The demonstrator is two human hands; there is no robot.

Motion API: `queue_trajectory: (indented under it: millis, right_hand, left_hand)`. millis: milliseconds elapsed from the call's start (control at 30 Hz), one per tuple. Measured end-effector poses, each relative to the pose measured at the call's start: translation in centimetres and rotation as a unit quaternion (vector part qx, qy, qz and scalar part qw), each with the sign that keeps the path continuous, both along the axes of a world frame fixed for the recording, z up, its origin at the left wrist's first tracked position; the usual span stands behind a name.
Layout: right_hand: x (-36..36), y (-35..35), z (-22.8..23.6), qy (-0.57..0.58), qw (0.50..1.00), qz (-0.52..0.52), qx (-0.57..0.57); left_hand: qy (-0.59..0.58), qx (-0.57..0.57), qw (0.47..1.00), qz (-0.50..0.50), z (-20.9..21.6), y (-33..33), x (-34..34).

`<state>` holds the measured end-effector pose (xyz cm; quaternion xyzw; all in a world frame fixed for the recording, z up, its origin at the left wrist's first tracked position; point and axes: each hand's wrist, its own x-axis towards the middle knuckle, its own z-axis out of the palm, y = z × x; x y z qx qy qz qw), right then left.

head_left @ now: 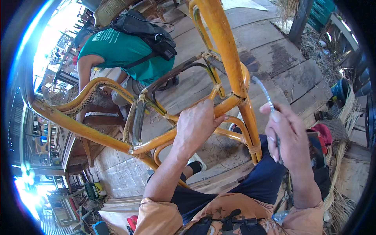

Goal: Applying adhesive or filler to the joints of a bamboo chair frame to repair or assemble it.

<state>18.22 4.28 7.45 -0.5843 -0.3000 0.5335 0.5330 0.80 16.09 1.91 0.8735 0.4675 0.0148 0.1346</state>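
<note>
The left hand point(194, 125) wraps its fingers and thumb around a smooth, glossy yellow-brown rail of the cane frame point(227, 43). The right hand point(288, 137) pinches a slim, curved tool point(264, 91) — pale, ridged and metallic-looking — whose tip points up beside the frame, apart from it. The frame stands over the person's knees: bent round poles with dark streaks, some joints bound in flat tan wrappings point(254, 149). One thick upright rises between the hands, and looped bars partly cross a co-worker in a green top point(121, 53), bent over with a black bag point(150, 35). Beyond lie stained floorboards point(282, 51) — and, at right, straggly dry fibres point(338, 188) beside crumpled red cloth point(323, 135).
</note>
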Motion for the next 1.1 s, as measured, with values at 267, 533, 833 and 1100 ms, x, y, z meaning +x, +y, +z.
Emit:
queue_trajectory:
  millis: [267, 533, 833, 1100]
  right_hand:
    - [0.0, 0.9, -4.8, 0.035, 0.993, 0.069, -0.094]
    - [0.3, 1.1, -5.4, 0.071, 0.991, 0.039, -0.108]
    - [-0.3, 2.7, -3.3, 0.022, 0.983, 0.069, -0.168]
    - [0.3, 0.9, -3.1, 0.153, 0.981, 0.067, -0.099]
  left_hand:
    - [-0.016, 0.001, 1.000, -0.003, -0.6, 0.7, -0.3]
    - [-0.008, -0.022, 1.000, 0.007, -0.3, 0.7, 0.0]
    - [-0.087, 0.057, 0.995, -0.009, -1.1, 0.6, -0.6]
    - [-0.074, -0.021, 0.997, -0.015, -0.7, 0.8, -1.0]
